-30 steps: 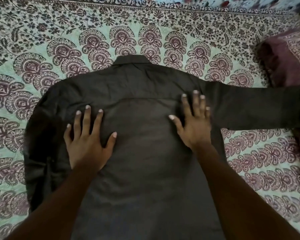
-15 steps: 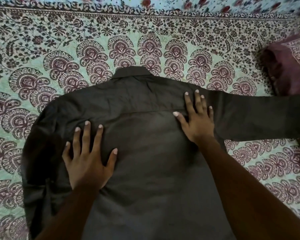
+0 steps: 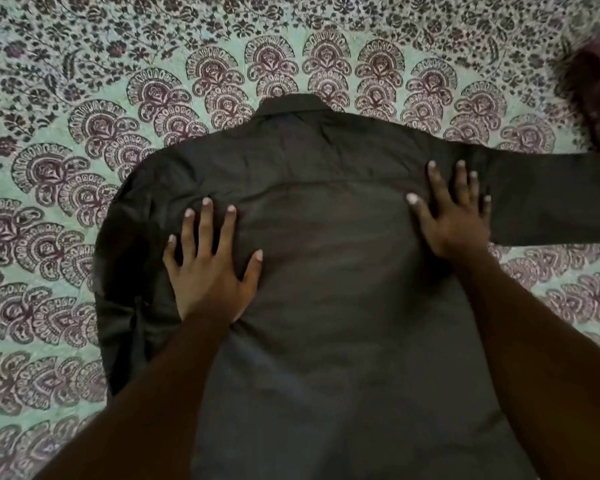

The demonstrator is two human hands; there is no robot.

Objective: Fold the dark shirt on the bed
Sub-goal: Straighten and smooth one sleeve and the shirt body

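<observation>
Nearby, a maroon bundle (image 3: 599,91) at the far right of the bed (image 3: 49,209), blurred, just beyond the outstretched right sleeve (image 3: 551,199); touching it or not, cannot tell; well apart from both hands. Centred on the bed, the dark shirt (image 3: 326,306), back up, collar (image 3: 291,103) at the far side, hem out of view at the near side; left sleeve (image 3: 125,271) bunched along the left side seam; right sleeve straight out past the right edge of the view. Left hand (image 3: 208,275) flat on the left upper back, fingers (image 3: 205,223) straight and spread apart, clamped on nothing; right hand (image 3: 454,223) flat at the right armhole, fingers straight and closer together, likewise gripping nothing; both forearms (image 3: 146,393) lying over the lower shirt, hiding part of each side edge. Open bed surface beyond the collar and all along the left of the shirt; a narrower strip at the right, below the sleeve.
</observation>
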